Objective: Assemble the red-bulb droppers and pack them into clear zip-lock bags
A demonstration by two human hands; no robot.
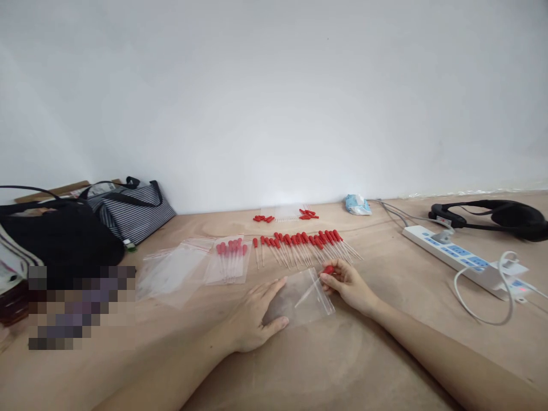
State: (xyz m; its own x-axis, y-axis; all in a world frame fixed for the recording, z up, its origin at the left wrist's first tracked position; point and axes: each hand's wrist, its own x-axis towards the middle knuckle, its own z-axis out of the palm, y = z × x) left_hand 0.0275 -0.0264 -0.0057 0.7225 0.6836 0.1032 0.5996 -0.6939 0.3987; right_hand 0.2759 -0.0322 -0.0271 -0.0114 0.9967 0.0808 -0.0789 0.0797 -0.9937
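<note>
Pinching 1 dropper (307, 292) by its red bulb (328, 270), our right hand (347, 285) angles it over or inside the clear bag (291, 294), we can't tell which; our left hand (256, 315), spread wide, probably steadies the bag.

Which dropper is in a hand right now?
The dropper overlapping the bag under the left hand, its red bulb pinched by the right hand. The other droppers lie unheld, beyond both hands.

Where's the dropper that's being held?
In the head view, right of centre, the right hand holds the dropper by its bulb, stem across the clear bag.
</note>
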